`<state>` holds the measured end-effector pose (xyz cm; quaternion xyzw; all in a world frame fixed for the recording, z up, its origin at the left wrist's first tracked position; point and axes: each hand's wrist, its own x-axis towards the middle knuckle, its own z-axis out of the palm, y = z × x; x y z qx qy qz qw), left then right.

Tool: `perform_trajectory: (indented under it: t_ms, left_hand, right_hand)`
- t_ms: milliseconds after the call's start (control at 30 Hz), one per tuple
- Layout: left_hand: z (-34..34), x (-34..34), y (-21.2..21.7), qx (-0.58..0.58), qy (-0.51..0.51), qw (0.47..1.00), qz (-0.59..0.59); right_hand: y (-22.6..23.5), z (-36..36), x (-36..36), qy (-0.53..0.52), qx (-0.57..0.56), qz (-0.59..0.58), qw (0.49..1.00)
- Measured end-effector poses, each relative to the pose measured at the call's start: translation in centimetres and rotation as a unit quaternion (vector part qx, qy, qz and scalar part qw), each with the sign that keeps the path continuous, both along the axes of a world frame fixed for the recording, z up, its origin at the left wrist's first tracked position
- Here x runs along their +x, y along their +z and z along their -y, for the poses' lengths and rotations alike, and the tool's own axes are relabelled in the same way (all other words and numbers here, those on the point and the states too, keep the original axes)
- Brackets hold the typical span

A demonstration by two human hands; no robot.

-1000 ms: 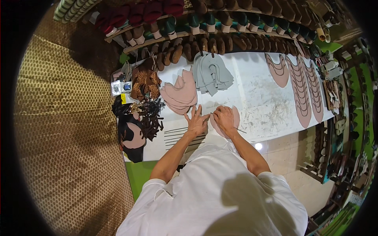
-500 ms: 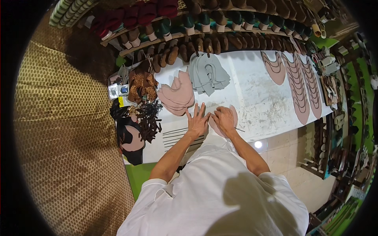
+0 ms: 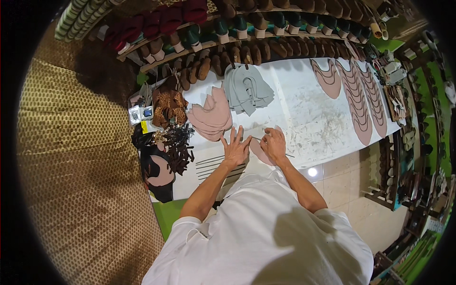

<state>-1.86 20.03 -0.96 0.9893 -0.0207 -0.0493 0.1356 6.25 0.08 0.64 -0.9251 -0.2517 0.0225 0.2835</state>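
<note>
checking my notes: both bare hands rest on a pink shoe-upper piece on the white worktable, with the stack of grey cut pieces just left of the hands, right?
Not quite. In the head view the stack of grey cut pieces lies beyond the hands, farther up the white worktable. The left hand and right hand do rest on the pink shoe-upper piece.

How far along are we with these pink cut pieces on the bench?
Done, apparently: rows of pink shoe-upper pieces laid out at the white workbench's right end. In hand: left hand pressed flat, right hand with a thin tool on one pink piece. Left: stacked pink pieces and grey ones.
</note>
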Motion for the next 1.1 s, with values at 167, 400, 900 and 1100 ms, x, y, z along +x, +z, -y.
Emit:
perform_trajectory:
  t_ms: [167,400,900,1100]
  left_hand:
    - [0.2,0.2,0.2,-0.033,0.028,0.998,-0.037]
    - [-0.2,0.7,0.0,-0.135,0.073,0.986,-0.072]
    - [0.1,0.7,0.7,-0.050,-0.011,0.999,-0.006]
    - [0.2,0.7,1.2,-0.119,0.018,0.992,-0.045]
  right_hand:
    - [0.1,0.0,-0.5,-0.012,0.000,0.017,1.000]
    - [-0.2,-0.5,-1.3,-0.035,0.015,0.029,0.999]
    - [-0.1,-0.4,-1.6,-0.043,0.023,0.021,0.999]
    - [-0.3,-0.5,-1.8,-0.042,0.008,0.013,0.999]
